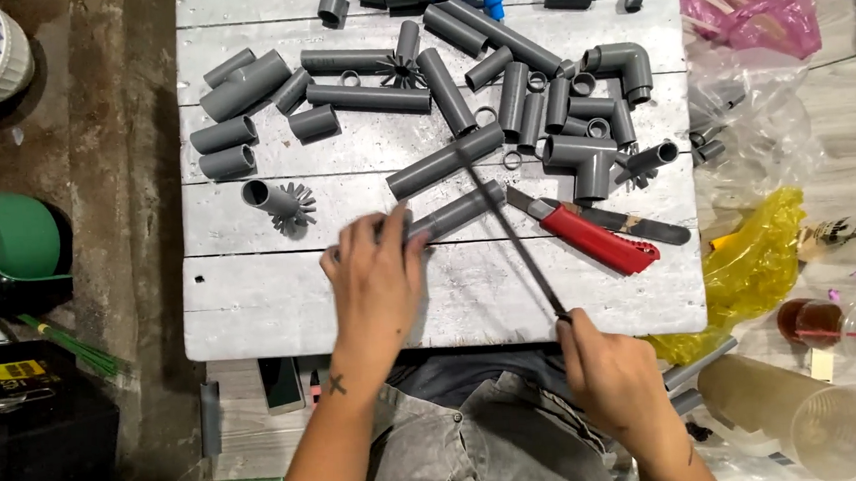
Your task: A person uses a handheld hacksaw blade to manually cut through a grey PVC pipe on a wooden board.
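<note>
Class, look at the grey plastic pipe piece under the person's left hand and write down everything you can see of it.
The grey plastic pipe piece is a straight, round, matt tube lying flat and slightly slanted on the white-painted wooden plank table. The left hand presses down on its near end, hiding that part; its far end points up and right. A thin dark saw blade, held at its handle end by the right hand, crosses over it. Another grey pipe lies just beyond, apart.
</note>
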